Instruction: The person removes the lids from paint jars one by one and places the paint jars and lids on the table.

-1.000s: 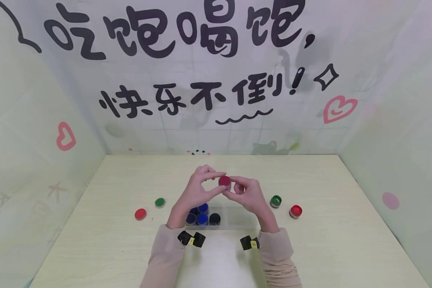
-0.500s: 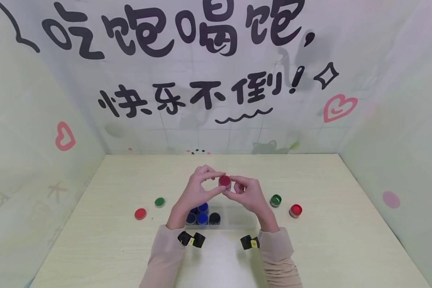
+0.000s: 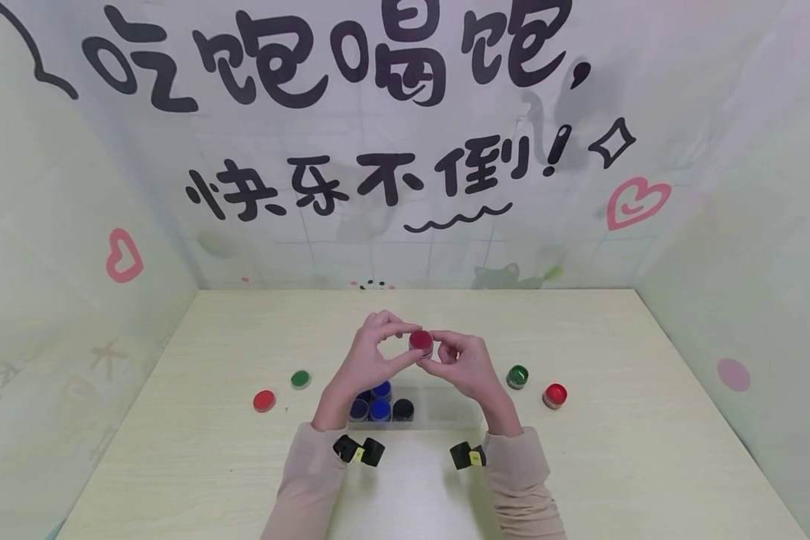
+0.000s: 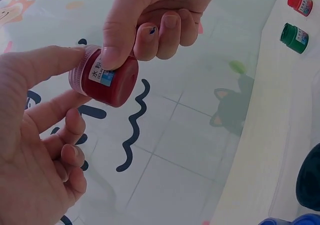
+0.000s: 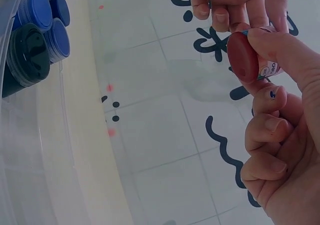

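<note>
A paint jar with dark red paint is held up above the table between both hands. My left hand pinches its ribbed clear lid with thumb and index finger, the other fingers loosely bent. From the opposite side, my right hand grips the jar's body, the thumb lying over its white and blue label. In the right wrist view the jar's dark red base faces the camera. Lid and body sit together in the left wrist view.
Below the hands, a clear plastic tray holds several blue and dark paint jars. A red lid and green lid lie left. An uncovered green jar and red jar stand right. A printed backdrop encloses the table.
</note>
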The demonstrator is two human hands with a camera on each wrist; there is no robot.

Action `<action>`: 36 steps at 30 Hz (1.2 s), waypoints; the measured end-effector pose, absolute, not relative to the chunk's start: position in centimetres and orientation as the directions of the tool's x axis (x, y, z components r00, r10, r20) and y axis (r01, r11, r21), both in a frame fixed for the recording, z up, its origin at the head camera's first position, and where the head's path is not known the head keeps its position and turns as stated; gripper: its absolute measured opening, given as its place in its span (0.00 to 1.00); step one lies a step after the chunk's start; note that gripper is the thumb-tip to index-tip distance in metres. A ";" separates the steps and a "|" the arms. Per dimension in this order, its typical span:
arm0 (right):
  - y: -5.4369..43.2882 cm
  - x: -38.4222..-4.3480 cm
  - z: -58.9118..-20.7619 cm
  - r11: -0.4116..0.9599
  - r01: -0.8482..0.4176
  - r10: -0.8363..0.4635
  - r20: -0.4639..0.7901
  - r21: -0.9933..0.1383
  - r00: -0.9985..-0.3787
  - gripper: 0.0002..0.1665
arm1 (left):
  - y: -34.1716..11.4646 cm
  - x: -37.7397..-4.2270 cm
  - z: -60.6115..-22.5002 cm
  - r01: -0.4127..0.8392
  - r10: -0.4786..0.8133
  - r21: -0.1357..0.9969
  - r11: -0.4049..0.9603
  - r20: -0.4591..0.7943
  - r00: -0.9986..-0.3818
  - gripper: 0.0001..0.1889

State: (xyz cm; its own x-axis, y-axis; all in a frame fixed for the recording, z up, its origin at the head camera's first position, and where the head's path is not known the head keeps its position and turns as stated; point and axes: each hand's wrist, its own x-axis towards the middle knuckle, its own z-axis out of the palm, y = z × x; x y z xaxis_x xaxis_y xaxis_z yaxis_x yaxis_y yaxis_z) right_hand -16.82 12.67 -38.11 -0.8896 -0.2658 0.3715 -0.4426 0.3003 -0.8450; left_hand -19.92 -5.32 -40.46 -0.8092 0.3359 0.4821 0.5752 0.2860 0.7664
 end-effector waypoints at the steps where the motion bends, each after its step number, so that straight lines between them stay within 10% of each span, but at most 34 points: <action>1: 12.6 -16.8 -38.1 0.299 -0.440 -0.267 0.369 -0.847 -0.890 0.17 | -5.3 -19.9 -40.4 0.566 0.322 0.769 0.296 0.478 -0.817 0.15; 36: 12.4 -16.7 -38.4 0.287 -0.463 -0.262 0.396 -0.838 -0.880 0.17 | -5.0 -19.5 -40.8 0.575 0.304 0.743 0.342 0.491 -0.816 0.19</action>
State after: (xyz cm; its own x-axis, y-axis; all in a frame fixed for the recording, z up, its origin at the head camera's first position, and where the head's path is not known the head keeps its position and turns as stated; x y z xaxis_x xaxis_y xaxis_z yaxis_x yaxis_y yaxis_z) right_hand -16.70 12.36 -38.39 -0.8799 -0.2619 0.3964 -0.4632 0.2874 -0.8384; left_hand -19.54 -5.03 -40.80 -0.8161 0.3042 0.4913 0.5750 0.3424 0.7431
